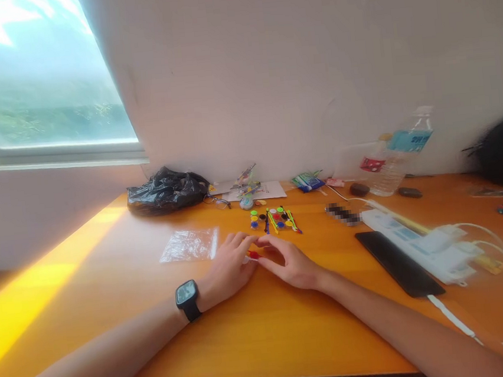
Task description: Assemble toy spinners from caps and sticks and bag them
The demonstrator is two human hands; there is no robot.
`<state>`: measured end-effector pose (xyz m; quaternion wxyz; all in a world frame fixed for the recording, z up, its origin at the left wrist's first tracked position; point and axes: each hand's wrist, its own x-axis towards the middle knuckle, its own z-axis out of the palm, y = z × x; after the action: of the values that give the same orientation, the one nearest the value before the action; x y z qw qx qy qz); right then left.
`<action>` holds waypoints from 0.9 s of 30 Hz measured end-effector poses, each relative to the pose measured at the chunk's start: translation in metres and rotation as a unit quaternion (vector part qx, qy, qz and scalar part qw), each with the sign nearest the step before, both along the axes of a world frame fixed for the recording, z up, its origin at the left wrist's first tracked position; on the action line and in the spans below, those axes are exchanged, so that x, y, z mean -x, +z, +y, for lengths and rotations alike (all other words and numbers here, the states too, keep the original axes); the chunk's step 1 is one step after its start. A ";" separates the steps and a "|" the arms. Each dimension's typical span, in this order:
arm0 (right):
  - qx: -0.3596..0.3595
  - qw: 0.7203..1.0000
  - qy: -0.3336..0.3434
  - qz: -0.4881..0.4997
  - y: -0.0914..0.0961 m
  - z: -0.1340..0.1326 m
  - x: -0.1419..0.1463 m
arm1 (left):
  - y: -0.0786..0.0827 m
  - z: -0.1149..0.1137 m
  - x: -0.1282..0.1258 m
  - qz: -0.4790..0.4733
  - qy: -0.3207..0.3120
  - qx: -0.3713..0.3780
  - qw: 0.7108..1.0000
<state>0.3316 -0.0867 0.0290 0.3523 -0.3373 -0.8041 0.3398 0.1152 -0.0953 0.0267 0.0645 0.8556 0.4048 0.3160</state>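
My left hand [233, 258], with a black watch [187, 293] on the wrist, meets my right hand [292, 263] above the table. Between their fingertips is a small red and white plastic piece [253, 254]. Fingers of both hands are closed around it, and the left fingers partly cover it, so its exact kind is unclear. Just beyond the hands lie several small coloured round pieces [277, 216] and thin coloured sticks [273, 222]. A clear plastic bag [190, 245] lies flat to the left of my left hand.
On the wooden table [248, 343], a black plastic bag [167, 190] sits at the back left. To the right are a phone [398, 263], a white power strip [417, 243] with cables, and a water bottle [402, 153]. Papers [273, 190] lie by the wall.
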 end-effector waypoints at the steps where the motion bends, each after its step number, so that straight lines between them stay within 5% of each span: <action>1: -0.016 0.999 -0.031 -0.006 0.000 0.004 -0.003 | 0.001 0.000 0.001 0.014 -0.005 -0.002 1.000; 4: -0.097 0.990 -0.095 -0.037 -0.003 0.020 -0.014 | 0.003 0.002 0.003 0.045 -0.025 0.001 0.999; 8: -0.184 0.971 -0.102 -0.114 -0.011 0.034 -0.026 | 0.006 0.004 0.005 0.091 -0.078 0.006 0.993; 14: -0.189 0.962 -0.093 -0.176 -0.008 0.026 -0.024 | 0.012 0.006 0.008 0.131 -0.148 -0.003 0.980; 27: -0.187 0.965 -0.108 -0.149 0.002 0.018 -0.021 | 0.015 0.011 0.016 0.078 -0.086 -0.006 0.993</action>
<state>0.3523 -0.0689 0.0314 0.3195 -0.3970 -0.8558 0.0888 0.0995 -0.0841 0.0416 0.0546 0.9096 0.3319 0.2439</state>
